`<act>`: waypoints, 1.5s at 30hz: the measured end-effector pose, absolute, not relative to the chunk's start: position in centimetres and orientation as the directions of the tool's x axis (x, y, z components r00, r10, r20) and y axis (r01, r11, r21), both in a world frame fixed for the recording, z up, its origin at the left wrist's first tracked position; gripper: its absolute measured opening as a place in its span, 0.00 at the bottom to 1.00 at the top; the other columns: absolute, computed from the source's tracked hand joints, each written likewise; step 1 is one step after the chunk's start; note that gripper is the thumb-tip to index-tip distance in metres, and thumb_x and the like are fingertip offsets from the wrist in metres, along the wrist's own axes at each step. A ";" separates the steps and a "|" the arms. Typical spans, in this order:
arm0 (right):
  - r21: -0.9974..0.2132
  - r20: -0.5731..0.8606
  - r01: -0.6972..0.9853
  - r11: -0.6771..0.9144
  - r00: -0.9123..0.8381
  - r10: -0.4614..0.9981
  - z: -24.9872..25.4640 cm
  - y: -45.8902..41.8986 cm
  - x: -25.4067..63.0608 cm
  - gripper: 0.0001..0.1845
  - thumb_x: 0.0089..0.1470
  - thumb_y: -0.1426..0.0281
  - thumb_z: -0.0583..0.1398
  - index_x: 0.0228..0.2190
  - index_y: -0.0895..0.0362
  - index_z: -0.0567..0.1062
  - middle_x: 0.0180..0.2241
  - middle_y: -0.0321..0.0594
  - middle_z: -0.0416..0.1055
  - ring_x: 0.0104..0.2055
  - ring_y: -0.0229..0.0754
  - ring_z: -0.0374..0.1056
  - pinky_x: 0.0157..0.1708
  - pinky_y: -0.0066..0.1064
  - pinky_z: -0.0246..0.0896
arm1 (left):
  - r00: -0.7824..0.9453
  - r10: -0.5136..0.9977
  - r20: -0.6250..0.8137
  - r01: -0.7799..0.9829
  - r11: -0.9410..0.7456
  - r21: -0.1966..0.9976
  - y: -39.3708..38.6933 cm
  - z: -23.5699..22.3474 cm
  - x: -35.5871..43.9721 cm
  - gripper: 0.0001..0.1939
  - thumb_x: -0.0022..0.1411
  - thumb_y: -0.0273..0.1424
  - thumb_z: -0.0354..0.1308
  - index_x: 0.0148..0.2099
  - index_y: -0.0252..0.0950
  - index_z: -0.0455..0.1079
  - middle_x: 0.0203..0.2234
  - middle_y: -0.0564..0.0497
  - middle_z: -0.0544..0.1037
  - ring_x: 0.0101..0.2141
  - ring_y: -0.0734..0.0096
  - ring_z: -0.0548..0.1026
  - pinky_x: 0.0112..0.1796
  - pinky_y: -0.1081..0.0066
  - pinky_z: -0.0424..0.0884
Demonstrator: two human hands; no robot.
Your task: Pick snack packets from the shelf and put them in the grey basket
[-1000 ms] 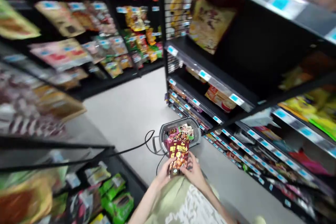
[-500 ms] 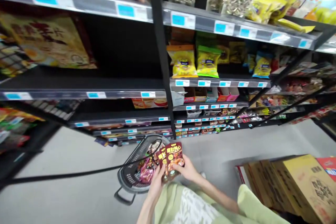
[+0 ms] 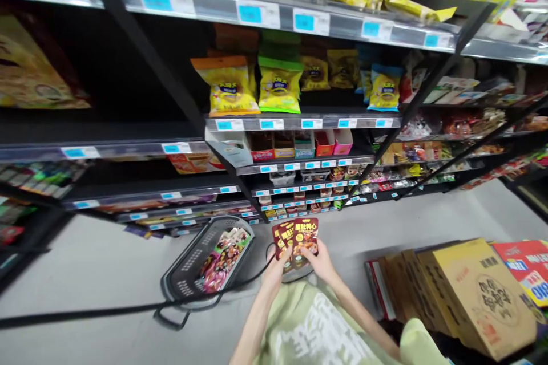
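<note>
Both hands hold dark red snack packets with yellow lettering in front of my body. My left hand [image 3: 276, 265] grips the left packets [image 3: 282, 234], which overlap like a fan. My right hand [image 3: 321, 265] has its thumb on the front of the right packet [image 3: 305, 232]. The fingers behind the packets are hidden. To the left on the floor stands a dark grey shopping basket [image 3: 174, 279] with colourful snack bags [image 3: 225, 259] inside. A black cord [image 3: 128, 311] runs across the view near my left hand.
Shelving with price labels spans the front, bearing yellow snack bags [image 3: 280, 85] and small coloured boxes [image 3: 303, 145]. Cardboard cartons [image 3: 475, 291] stand at the lower right, beside a red box [image 3: 524, 265]. Grey floor [image 3: 107, 274] lies around the basket.
The view has swung right, so shelves and basket sit further left. The packets have moved right, away from over the basket, and are spread wider, with more of them showing.
</note>
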State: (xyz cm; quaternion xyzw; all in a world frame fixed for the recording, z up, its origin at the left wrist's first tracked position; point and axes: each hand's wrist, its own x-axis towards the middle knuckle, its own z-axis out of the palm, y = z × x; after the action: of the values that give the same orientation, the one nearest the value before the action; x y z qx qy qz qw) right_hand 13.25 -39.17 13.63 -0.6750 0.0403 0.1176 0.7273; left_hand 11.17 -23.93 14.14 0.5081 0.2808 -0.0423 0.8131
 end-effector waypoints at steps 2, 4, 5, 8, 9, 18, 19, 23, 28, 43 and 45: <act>-0.969 -0.226 -0.229 0.097 0.973 0.040 14.1 -41.3 13.3 0.25 0.52 0.54 0.69 0.45 0.57 0.76 0.39 0.42 0.80 0.29 0.40 0.74 0.20 0.25 0.68 | 0.857 0.149 -0.494 0.371 0.488 0.790 -26.2 14.6 12.3 0.32 0.48 0.44 0.77 0.53 0.36 0.74 0.46 0.41 0.84 0.50 0.50 0.81 0.52 0.58 0.76; -0.962 -0.241 -0.232 0.145 0.969 -0.050 14.5 -43.1 13.3 0.26 0.51 0.53 0.69 0.44 0.57 0.75 0.37 0.41 0.80 0.27 0.39 0.73 0.19 0.25 0.69 | 0.864 0.091 -0.496 0.388 0.506 0.770 -28.1 14.7 13.5 0.31 0.50 0.46 0.75 0.52 0.35 0.75 0.46 0.40 0.84 0.48 0.51 0.82 0.50 0.58 0.77; -0.957 -0.251 -0.231 0.174 0.963 -0.103 14.7 -43.9 13.4 0.26 0.50 0.52 0.70 0.44 0.57 0.75 0.37 0.41 0.80 0.27 0.39 0.73 0.19 0.26 0.69 | 0.862 0.076 -0.502 0.399 0.511 0.762 -28.9 14.6 14.2 0.31 0.51 0.47 0.74 0.52 0.34 0.75 0.45 0.40 0.84 0.47 0.51 0.82 0.49 0.57 0.78; -0.941 -0.285 -0.218 0.259 0.923 -0.259 15.0 -46.5 13.6 0.28 0.49 0.51 0.70 0.44 0.56 0.75 0.39 0.42 0.80 0.30 0.42 0.75 0.20 0.27 0.70 | 0.849 0.082 -0.522 0.423 0.485 0.765 -30.8 13.8 16.4 0.30 0.51 0.48 0.74 0.49 0.33 0.75 0.43 0.41 0.84 0.44 0.53 0.83 0.47 0.58 0.78; -0.936 -0.300 -0.216 0.278 0.903 -0.307 15.0 -47.5 13.7 0.28 0.49 0.51 0.70 0.44 0.56 0.74 0.40 0.43 0.80 0.32 0.43 0.76 0.20 0.27 0.70 | 0.846 0.085 -0.527 0.432 0.471 0.769 -31.2 13.5 17.1 0.29 0.52 0.48 0.73 0.48 0.33 0.76 0.42 0.41 0.84 0.43 0.55 0.83 0.47 0.58 0.78; -0.935 -0.302 -0.137 0.326 0.789 -0.535 15.0 -53.9 16.8 0.27 0.48 0.53 0.71 0.43 0.57 0.73 0.38 0.42 0.79 0.29 0.41 0.74 0.20 0.27 0.68 | 0.816 -0.010 -0.577 0.521 0.444 0.729 -35.1 12.8 23.8 0.25 0.54 0.44 0.73 0.49 0.36 0.74 0.45 0.41 0.84 0.43 0.56 0.83 0.47 0.57 0.79; -0.936 -0.297 -0.130 0.326 0.788 -0.539 15.0 -54.3 17.5 0.27 0.49 0.53 0.70 0.43 0.57 0.74 0.38 0.41 0.79 0.29 0.41 0.74 0.20 0.27 0.68 | 0.810 -0.020 -0.586 0.534 0.440 0.722 -35.6 12.8 24.6 0.25 0.54 0.44 0.73 0.49 0.37 0.74 0.45 0.42 0.84 0.43 0.55 0.83 0.47 0.56 0.79; -0.937 -0.298 -0.123 0.328 0.771 -0.563 15.0 -55.8 21.0 0.27 0.49 0.53 0.70 0.44 0.56 0.74 0.39 0.42 0.80 0.30 0.42 0.74 0.22 0.30 0.69 | 0.821 -0.049 -0.569 0.531 0.433 0.728 -37.4 12.3 27.9 0.27 0.55 0.45 0.72 0.53 0.39 0.74 0.45 0.44 0.84 0.45 0.55 0.83 0.49 0.57 0.78; -0.949 -0.270 -0.108 0.297 0.765 -0.584 14.6 -57.2 25.2 0.24 0.50 0.55 0.70 0.43 0.55 0.74 0.41 0.41 0.80 0.35 0.43 0.75 0.28 0.30 0.71 | 0.832 -0.108 -0.544 0.535 0.418 0.735 -39.4 11.3 31.8 0.25 0.57 0.46 0.71 0.52 0.40 0.75 0.49 0.42 0.82 0.52 0.55 0.80 0.55 0.57 0.74; -0.955 -0.285 -0.201 0.216 0.823 -0.492 12.7 -57.1 33.8 0.22 0.55 0.53 0.67 0.44 0.55 0.77 0.44 0.42 0.80 0.44 0.46 0.76 0.48 0.37 0.72 | 0.864 -0.141 -0.484 0.502 0.336 0.797 -42.5 9.6 40.7 0.36 0.57 0.37 0.72 0.66 0.41 0.65 0.61 0.41 0.74 0.61 0.52 0.72 0.60 0.59 0.68; -0.961 -0.272 -0.207 0.184 0.835 -0.479 12.6 -57.0 34.5 0.22 0.56 0.53 0.66 0.45 0.55 0.78 0.45 0.42 0.80 0.45 0.47 0.75 0.49 0.38 0.71 | 0.829 -0.182 -0.528 0.558 0.331 0.761 -42.9 9.5 41.4 0.32 0.60 0.41 0.69 0.64 0.42 0.68 0.63 0.42 0.72 0.62 0.51 0.70 0.58 0.60 0.69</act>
State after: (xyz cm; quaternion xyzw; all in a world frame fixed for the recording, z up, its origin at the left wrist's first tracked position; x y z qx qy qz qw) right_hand 34.50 -56.97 12.64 -0.6317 0.2714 -0.0943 0.7200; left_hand 41.37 -42.92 9.55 0.5298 0.1773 -0.2322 0.7962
